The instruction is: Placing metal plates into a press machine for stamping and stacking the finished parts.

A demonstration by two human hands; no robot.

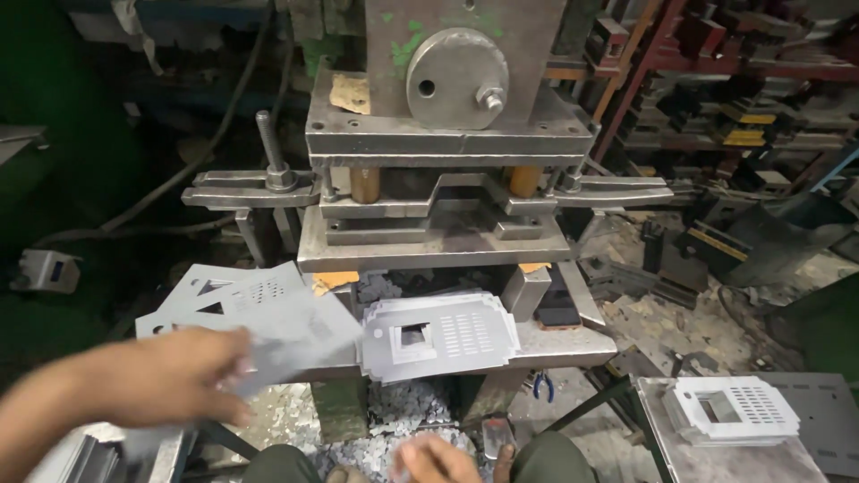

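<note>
My left hand (174, 376) reaches in from the lower left, blurred, with its fingers closed on the edge of a grey punched metal sheet (295, 335). That sheet lies tilted over a loose pile of similar sheets (224, 295) on the left. My right hand (434, 459) hangs low at the bottom centre between my knees, fingers loosely curled and holding nothing. A neat stack of punched sheets with square holes and slots (438, 335) rests on the press bed (573, 344), just right of the held sheet. Above stands the press die (438, 228).
A second stack of punched sheets (734, 410) lies on a grey side table (823, 429) at lower right. Metal scrap chips (403, 411) litter the floor below the press. Red racks with tooling (716, 89) fill the back right. A threaded bolt (268, 148) stands on the left clamp.
</note>
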